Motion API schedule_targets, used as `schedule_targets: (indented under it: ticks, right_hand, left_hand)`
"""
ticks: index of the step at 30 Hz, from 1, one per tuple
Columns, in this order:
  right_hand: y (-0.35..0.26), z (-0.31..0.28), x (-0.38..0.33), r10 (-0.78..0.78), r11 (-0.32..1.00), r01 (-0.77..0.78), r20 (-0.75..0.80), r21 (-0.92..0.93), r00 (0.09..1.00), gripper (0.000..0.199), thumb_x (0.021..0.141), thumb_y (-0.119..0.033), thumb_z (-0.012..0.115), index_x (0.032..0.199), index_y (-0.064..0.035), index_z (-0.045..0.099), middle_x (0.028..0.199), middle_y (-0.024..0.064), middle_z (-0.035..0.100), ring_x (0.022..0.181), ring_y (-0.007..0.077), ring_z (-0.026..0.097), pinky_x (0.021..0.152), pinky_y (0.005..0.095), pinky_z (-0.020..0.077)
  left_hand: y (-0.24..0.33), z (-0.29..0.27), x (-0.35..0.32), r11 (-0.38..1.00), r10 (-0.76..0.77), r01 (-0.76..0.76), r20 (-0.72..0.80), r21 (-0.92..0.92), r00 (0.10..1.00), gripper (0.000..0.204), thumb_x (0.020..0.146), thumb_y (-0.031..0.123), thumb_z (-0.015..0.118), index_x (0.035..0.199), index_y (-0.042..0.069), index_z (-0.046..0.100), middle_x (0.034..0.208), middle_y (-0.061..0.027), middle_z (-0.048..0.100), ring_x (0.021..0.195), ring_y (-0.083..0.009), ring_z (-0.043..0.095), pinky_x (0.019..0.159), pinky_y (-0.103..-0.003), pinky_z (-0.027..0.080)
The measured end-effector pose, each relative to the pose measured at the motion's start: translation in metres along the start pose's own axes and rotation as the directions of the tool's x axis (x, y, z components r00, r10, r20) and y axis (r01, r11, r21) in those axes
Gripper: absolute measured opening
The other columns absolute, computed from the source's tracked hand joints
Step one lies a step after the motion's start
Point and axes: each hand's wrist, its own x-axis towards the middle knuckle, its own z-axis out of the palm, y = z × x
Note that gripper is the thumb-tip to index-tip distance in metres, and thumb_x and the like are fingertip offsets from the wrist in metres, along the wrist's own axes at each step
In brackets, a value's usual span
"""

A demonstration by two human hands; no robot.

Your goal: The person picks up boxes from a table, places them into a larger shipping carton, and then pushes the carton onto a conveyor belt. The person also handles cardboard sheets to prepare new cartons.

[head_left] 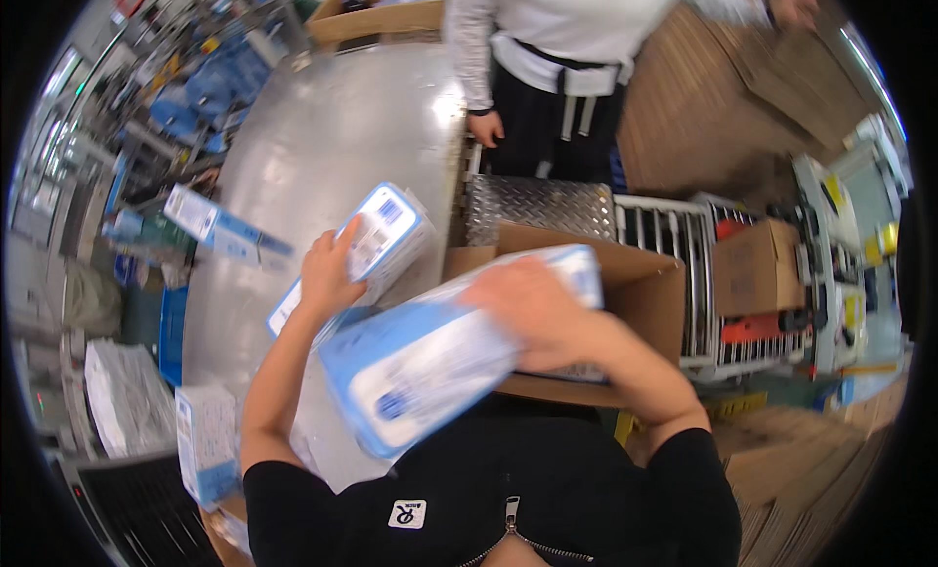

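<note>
Steel table (322,147) | cardboard box (635,284) | co-worker (557,69) opposite | both hands hold packs

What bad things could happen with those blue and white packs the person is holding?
1. The right hand lies flat on top of the big blue and white pack, which looks blurred and tilted over the open cardboard box; it might slide off.
2. The left hand holds a smaller pack near the metal table edge; it could drop.
</note>
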Motion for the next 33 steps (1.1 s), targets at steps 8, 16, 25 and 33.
schedule_targets:
  ticks: [8,16,25,33]
  right_hand:
    - [0.018,-0.055,-0.365,0.958,0.183,0.254,-0.230,0.950,0.173,0.072,0.079,-0.042,0.055,0.132,0.0040,0.039,0.128,0.0203,0.049,0.113,0.0351,0.051,0.096,0.0472,0.0423]
    - [0.032,-0.005,-0.325,0.958,0.263,0.355,-0.199,0.897,-0.205,0.067,0.086,-0.049,0.038,0.136,-0.0037,0.038,0.129,0.0157,0.049,0.117,0.0315,0.049,0.097,0.0422,0.0415]
    - [0.026,-0.042,-0.159,0.562,0.763,-0.556,-0.086,-0.331,0.823,0.063,0.066,-0.009,0.067,0.126,-0.0168,0.050,0.118,0.0211,0.048,0.107,0.0363,0.047,0.089,0.0476,0.0375]
    - [0.166,0.186,-0.190,0.790,0.596,-0.606,0.518,-0.527,0.328,0.080,0.075,-0.025,0.071,0.142,-0.0334,0.028,0.153,0.0071,-0.004,0.141,0.0295,-0.002,0.106,0.0623,0.0063]
  left_hand:
    - [0.072,0.035,0.007,0.603,0.559,-0.682,-0.391,-0.413,0.731,0.089,0.062,0.016,0.075,0.139,0.015,0.031,0.128,-0.0243,0.039,0.110,-0.0382,0.046,0.087,-0.046,0.041]
    - [0.257,0.170,-0.011,0.449,0.894,-0.604,0.329,-0.659,0.306,0.082,0.075,0.041,0.065,0.142,0.013,0.029,0.129,-0.0292,0.039,0.113,-0.0443,0.043,0.091,-0.052,0.037]
    - [0.220,0.350,0.004,0.818,0.575,-0.451,0.524,-0.356,0.628,0.070,0.082,0.048,0.053,0.136,0.007,0.037,0.128,-0.0182,0.050,0.117,-0.0313,0.049,0.098,-0.042,0.038]
    - [0.183,0.193,-0.053,0.712,0.374,-0.091,0.267,-0.696,0.888,0.039,0.089,0.030,0.050,0.117,0.004,0.055,0.105,-0.0179,0.061,0.102,-0.0367,0.055,0.088,-0.044,0.044]
